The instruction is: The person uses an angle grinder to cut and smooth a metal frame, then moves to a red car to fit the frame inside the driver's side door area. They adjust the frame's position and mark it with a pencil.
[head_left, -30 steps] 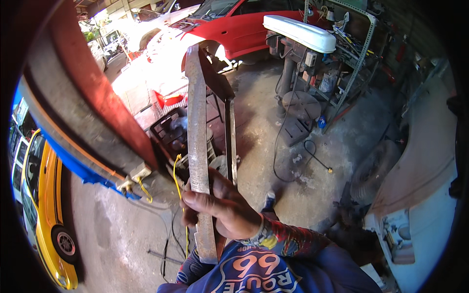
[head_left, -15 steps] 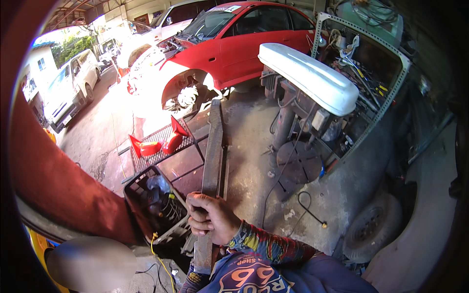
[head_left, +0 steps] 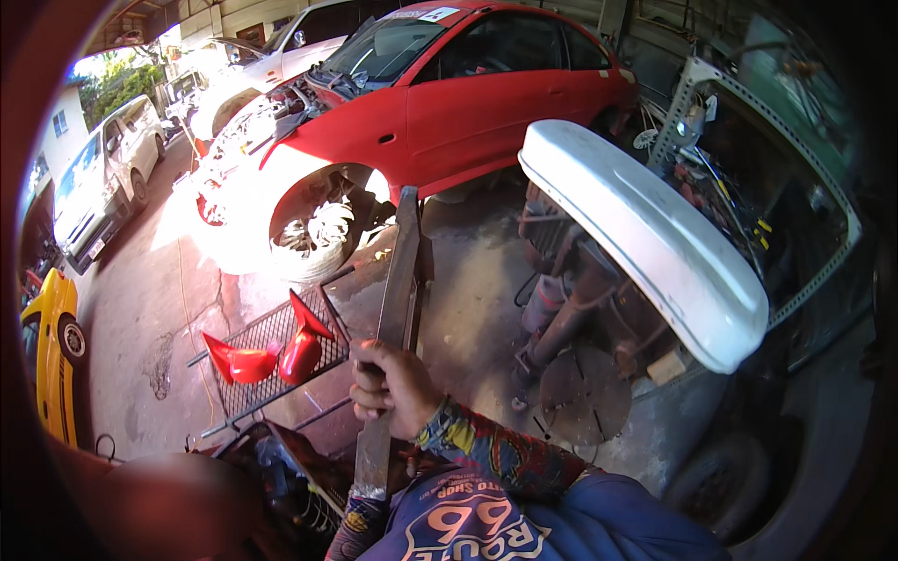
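Note:
A long, worn metal bar (head_left: 397, 271) stretches away from my body toward the red car. My right hand (head_left: 398, 388) is closed around it near its close end, fingers wrapped over the side. A second dark length of metal runs along the bar's right side. The patterned sleeve of my left arm (head_left: 358, 525) shows beneath the bar's end. Only a sliver of what may be my left hand (head_left: 409, 456) peeks out beside the bar, its fingers hidden. Left of the bar, red car mirror housings (head_left: 301, 353) lie on a mesh rack (head_left: 253, 397).
A red car (head_left: 486, 112) with its front wheel off stands ahead. To the right, a long white shell (head_left: 645, 234) tops a machine with a round slotted base (head_left: 586, 393). Near me at lower left is a dark crate (head_left: 309, 458); a tire (head_left: 716, 486) lies lower right.
My view has shifted forward: the white shell looks larger and farther right, and the red surface at left has mostly left view. A yellow car shows at left. My right hand keeps its grip.

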A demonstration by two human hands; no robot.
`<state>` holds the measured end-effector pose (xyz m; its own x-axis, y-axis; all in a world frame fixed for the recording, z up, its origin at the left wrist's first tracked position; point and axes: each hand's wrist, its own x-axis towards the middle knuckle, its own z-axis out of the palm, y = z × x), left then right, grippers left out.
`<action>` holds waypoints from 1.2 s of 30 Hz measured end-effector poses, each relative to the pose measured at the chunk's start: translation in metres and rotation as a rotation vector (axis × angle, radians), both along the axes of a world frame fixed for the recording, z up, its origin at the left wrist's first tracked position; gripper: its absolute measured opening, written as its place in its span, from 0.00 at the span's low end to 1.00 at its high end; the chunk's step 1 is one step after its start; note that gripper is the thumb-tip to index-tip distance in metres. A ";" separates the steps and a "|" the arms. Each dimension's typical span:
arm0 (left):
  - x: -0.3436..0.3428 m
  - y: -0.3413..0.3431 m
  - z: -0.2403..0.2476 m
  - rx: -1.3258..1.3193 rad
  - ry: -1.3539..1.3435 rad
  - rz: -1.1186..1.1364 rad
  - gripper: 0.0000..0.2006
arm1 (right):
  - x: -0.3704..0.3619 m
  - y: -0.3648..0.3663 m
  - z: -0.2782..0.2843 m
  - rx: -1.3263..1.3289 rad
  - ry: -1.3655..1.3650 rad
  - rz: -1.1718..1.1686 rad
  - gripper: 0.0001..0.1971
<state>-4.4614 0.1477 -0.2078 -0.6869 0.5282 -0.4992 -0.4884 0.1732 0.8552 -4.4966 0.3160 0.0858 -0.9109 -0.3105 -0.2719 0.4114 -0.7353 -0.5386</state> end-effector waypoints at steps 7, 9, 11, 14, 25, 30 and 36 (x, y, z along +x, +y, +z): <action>-0.209 0.084 0.049 -0.133 0.255 -0.239 0.21 | -0.193 0.089 0.027 -0.110 0.075 -0.015 0.13; -0.256 0.104 0.048 -0.153 0.279 -0.264 0.21 | -0.243 0.111 0.025 -0.087 0.039 -0.023 0.14; -0.301 0.123 0.041 -0.180 0.296 -0.283 0.21 | -0.294 0.139 0.018 -0.059 0.046 -0.055 0.15; -0.364 0.150 0.029 -0.228 0.309 -0.304 0.21 | -0.359 0.177 0.007 -0.124 -0.026 -0.059 0.16; -0.551 0.278 0.026 -0.314 0.481 -0.553 0.20 | -0.548 0.312 0.004 -0.164 0.054 -0.317 0.19; -0.683 0.362 0.027 -0.333 0.721 -0.743 0.20 | -0.624 0.366 -0.019 -0.163 0.084 -0.440 0.23; -0.867 0.404 0.047 -0.385 0.915 -0.873 0.20 | -0.741 0.447 -0.016 0.022 -0.034 -0.757 0.18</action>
<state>-5.3285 0.5517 -0.1608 -0.3627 0.8957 -0.2571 0.6305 0.4390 0.6401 -5.2375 0.7628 0.0695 -0.8638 0.4025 -0.3029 -0.1850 -0.8127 -0.5525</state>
